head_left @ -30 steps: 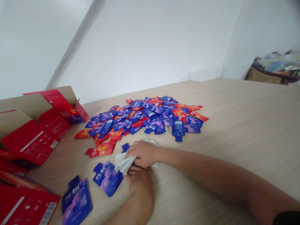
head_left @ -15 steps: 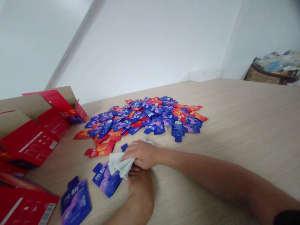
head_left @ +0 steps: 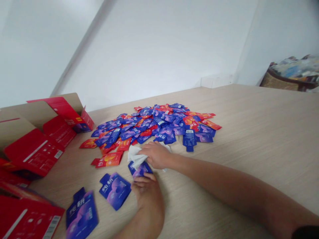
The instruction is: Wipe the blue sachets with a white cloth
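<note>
My left hand [head_left: 147, 192] grips the lower edge of a blue-purple sachet [head_left: 140, 169] at the near side of the pile. My right hand [head_left: 156, 154] is closed on a crumpled white cloth [head_left: 134, 156], which lies over the sachet's upper end. Just beyond them spreads a heap of blue and red foil sachets [head_left: 154, 126]. Two loose blue sachets [head_left: 115, 191] [head_left: 82, 214] lie near my left hand, and a red-orange sachet [head_left: 109, 159] lies at the heap's near edge.
Opened red cartons [head_left: 33, 152] are stacked at the left edge of the light wood table [head_left: 249, 132]. The table's far edge meets a white wall [head_left: 154, 49]. A patterned bag [head_left: 291, 74] sits beyond the table at upper right.
The white cloth has moved up and away from me, uncovering the blue sachet in my left hand. My right hand has shifted toward the heap.
</note>
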{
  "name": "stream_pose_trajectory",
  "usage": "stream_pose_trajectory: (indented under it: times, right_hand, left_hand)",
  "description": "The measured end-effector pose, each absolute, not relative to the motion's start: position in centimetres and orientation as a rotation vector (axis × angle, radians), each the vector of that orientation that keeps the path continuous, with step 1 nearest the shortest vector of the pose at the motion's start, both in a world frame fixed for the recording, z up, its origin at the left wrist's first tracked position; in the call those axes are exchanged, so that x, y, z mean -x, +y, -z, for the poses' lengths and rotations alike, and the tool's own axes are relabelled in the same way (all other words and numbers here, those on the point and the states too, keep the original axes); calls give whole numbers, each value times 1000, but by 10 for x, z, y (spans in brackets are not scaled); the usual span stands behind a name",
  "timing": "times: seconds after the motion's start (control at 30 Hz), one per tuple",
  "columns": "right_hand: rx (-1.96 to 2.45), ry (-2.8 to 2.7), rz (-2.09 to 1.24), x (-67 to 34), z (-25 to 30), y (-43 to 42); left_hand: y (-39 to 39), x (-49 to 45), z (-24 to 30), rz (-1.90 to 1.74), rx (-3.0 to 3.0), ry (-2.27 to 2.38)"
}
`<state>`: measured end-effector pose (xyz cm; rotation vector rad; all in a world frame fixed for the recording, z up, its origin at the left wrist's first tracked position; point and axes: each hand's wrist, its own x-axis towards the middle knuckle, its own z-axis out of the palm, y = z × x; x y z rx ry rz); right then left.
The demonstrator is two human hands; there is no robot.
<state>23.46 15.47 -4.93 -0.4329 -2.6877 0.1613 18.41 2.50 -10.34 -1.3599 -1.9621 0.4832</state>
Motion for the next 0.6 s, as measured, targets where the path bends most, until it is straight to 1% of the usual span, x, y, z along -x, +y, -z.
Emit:
stream_pose_trajectory:
  times: [0.2, 0.27, 0.37, 0.6]
  right_hand:
    - [63, -2797, -180, -229, 47, 138]
    - [18, -2847, -200, -225, 51, 138]
    - [109, -2863, -194, -223, 56, 145]
    - [402, -2784, -104, -230, 53, 155]
  left_hand:
    - [26, -183, 104, -311, 1406, -2127]
    - [26, -184, 103, -290, 1397, -2162]
    - [25, -185, 100, -310, 1415, -2116]
    - [23, -185, 101, -478, 1382, -2000]
